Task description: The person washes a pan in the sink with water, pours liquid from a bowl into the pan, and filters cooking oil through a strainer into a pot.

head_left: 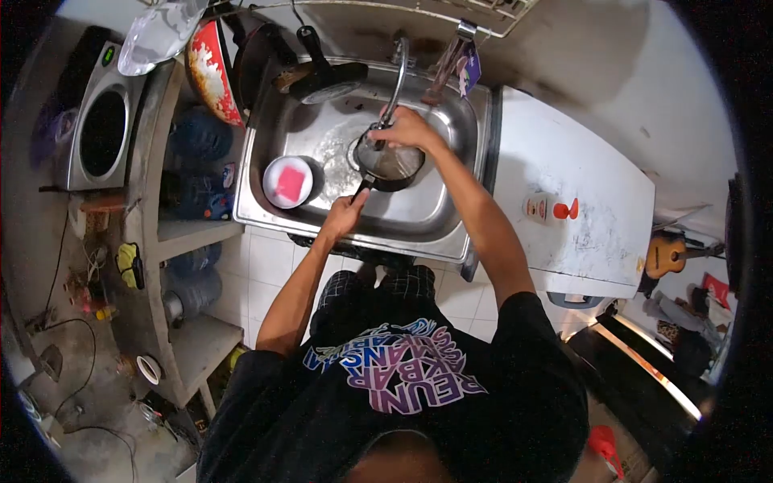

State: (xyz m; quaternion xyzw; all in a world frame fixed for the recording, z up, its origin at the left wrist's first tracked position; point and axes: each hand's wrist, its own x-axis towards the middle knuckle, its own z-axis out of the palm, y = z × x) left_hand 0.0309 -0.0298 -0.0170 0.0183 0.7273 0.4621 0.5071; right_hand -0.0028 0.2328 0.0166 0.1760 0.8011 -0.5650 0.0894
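A dark saucepan [400, 171] stands in the steel sink [439, 193], tilted or level I cannot tell, with what looks like water inside. My left hand [345, 216] is closed round its black handle [365, 187] near the sink's front edge. Above the pan, my right hand [407, 131] has its fingers closed at the lower end of the curved faucet [398, 80]; the fingertips partly hide the nozzle. Left of the pan, a white bowl [272, 187] holds a pink sponge [289, 183].
Hanging pans [326, 79] reach over the sink's back left, with a red pan [214, 72] beside them. On the right, a white worktop [592, 233] carries a bottle with a red cap [564, 210]. Shelves with water jugs [197, 294] stand left. A wire rack [475, 12] hangs above.
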